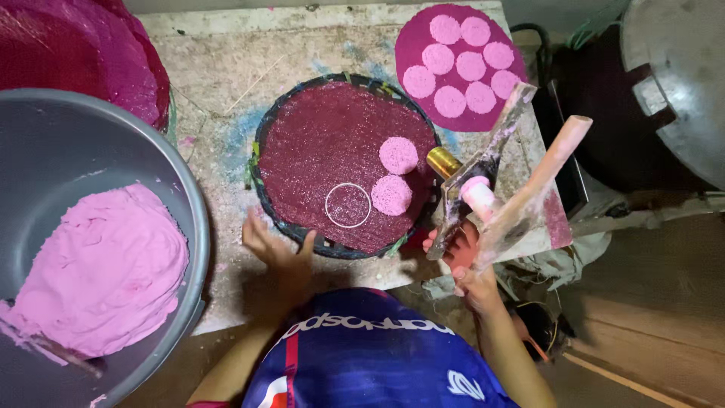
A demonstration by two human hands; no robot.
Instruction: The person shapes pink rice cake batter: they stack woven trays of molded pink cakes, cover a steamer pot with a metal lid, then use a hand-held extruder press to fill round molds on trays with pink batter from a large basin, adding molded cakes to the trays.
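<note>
L hand (273,249) flat, fingers released, touching the 7 o'clock rim of the round dark-red woven tray (302,143) on the stained desk (219,75). R hand (470,273) fingers clenched on the wooden press w/ pink handle (521,181), at 3 o'clock just off the tray. On tray: 2 pink noodle discs (394,175), thin metal ring (348,205) at 6 o'clock. Grey basin of pink dough (98,264) at 9 o'clock.

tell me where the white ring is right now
In the head view the white ring lies on the round dark red tray, toward its near edge, just left of the nearer pink disc and beyond the left hand.
</note>
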